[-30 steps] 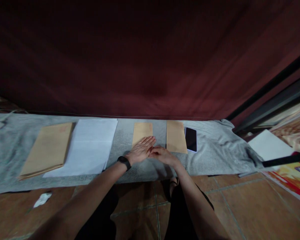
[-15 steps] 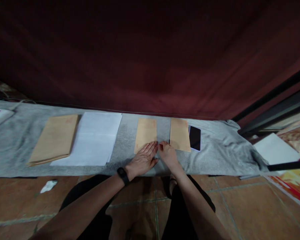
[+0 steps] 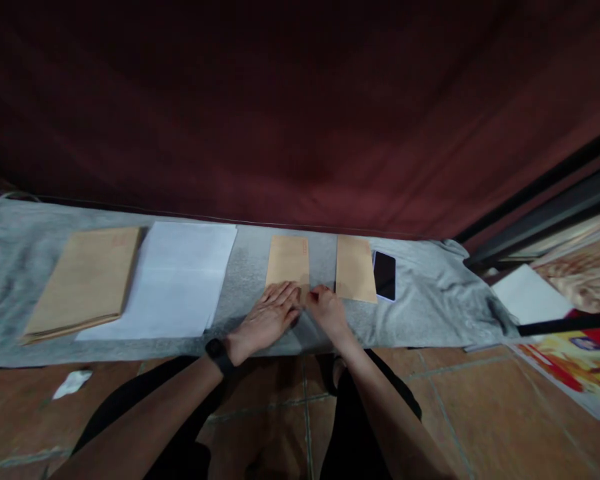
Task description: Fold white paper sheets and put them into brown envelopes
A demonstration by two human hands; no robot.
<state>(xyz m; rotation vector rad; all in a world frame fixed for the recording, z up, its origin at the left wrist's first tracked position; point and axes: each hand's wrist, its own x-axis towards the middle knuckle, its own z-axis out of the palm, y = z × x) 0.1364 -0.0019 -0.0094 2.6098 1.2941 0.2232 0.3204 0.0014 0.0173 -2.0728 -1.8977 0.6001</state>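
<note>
A dark red curtain [image 3: 300,133] fills the upper frame. The desk [image 3: 250,257], covered with grey cloth [image 3: 430,300], spans the middle. White paper [image 3: 180,280] lies left of centre; a large envelope [image 3: 83,277] overlaps its left edge. The centre envelope [image 3: 286,259] lies flat at mid-frame, its lower part beneath the left hand [image 3: 266,317]. The right envelope [image 3: 355,267] lies flat to its right, apart from it.

The left hand is spread palm down and grasps nothing. The right hand [image 3: 327,308] has its fingers curled at the lower right edge of the centre envelope; whether they pinch it cannot be determined. The phone [image 3: 385,275] sits just beside the right envelope.

Possible faults:
- Crease or tear: likely if the right hand pulls while the left hand presses.
- Slippage: likely if left-hand pressure drops, since the soft cloth may shift.
- Displacement: a wide rightward stroke could push the right envelope against the phone.
</note>
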